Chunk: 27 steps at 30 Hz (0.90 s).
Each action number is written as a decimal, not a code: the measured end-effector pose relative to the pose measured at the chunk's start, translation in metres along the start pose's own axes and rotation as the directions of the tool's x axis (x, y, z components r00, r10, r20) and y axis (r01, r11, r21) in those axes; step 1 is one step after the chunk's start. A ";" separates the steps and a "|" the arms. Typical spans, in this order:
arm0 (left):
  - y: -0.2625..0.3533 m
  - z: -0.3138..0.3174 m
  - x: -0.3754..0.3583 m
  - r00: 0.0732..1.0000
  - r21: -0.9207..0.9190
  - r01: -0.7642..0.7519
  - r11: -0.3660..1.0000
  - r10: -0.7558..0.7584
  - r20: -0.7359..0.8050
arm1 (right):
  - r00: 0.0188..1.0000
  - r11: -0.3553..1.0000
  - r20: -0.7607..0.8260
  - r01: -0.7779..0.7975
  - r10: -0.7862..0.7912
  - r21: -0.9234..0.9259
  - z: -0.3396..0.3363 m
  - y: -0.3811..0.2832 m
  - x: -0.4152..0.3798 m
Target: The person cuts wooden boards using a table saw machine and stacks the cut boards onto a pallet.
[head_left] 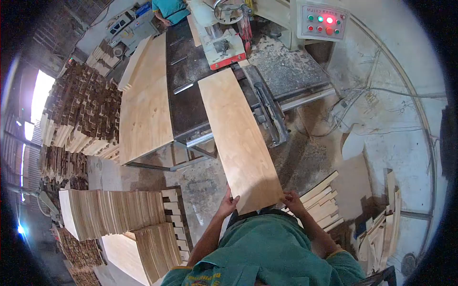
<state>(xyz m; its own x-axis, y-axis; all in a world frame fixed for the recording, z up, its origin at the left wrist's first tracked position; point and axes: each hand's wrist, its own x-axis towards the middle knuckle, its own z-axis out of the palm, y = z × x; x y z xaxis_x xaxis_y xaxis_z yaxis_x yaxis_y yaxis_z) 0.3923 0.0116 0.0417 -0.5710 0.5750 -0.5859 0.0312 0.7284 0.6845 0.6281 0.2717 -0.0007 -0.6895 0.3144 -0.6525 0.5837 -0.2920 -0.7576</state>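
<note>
A long pale wooden board (241,138) stretches from just in front of my body to the machine. Its far end lies on the dark machine table (186,102), close to the red-edged machine head (228,56). At the near left edge my left hand (229,204) is closed on the board, thumb on top. My right hand (293,202) grips the near right corner, its fingers partly under the wood. A black guide rail (266,107) runs along the board's right side.
Wide panels (147,102) lie left of the machine table. Stacked boards (114,212) stand at lower left, with a tall stack of wood (83,105) beyond. Strips (319,205) lie at right. A control box (323,21) and a co-worker (171,9) are at the back.
</note>
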 end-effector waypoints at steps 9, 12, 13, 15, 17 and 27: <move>0.069 0.014 -0.001 0.970 -0.307 -0.241 0.921 0.222 -0.097 | 0.987 0.987 -0.134 0.111 -0.095 0.117 -0.023 -0.003 -0.004; 0.086 0.005 -0.001 0.993 -0.320 -0.112 0.941 0.120 0.005 | 0.984 0.988 -0.144 0.119 -0.104 0.099 -0.024 -0.001 -0.002; 0.095 0.001 -0.002 0.997 -0.359 -0.051 0.932 0.066 0.030 | 0.988 0.985 -0.121 0.115 -0.099 0.132 -0.024 -0.005 -0.003; 0.085 0.003 0.008 0.998 -0.392 0.014 0.920 0.013 0.065 | 0.990 0.980 -0.102 0.108 -0.092 0.170 -0.024 -0.010 -0.007; 0.039 0.018 0.034 0.972 -0.421 -0.213 0.882 0.235 -0.001 | 0.979 0.974 -0.098 0.190 -0.179 0.122 -0.025 -0.013 -0.008; 0.046 -0.003 0.053 0.998 -0.156 -0.015 0.988 0.024 0.058 | 0.995 0.991 0.056 -0.088 0.082 0.105 0.019 0.002 0.032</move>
<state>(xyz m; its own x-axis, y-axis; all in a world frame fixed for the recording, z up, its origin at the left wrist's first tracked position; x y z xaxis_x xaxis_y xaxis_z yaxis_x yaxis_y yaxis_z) 0.3611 0.0740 0.0437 -0.5214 0.6130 -0.5936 -0.0890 0.6528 0.7523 0.5990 0.2646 -0.0229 -0.6620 0.2384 -0.7106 0.5939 -0.4114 -0.6914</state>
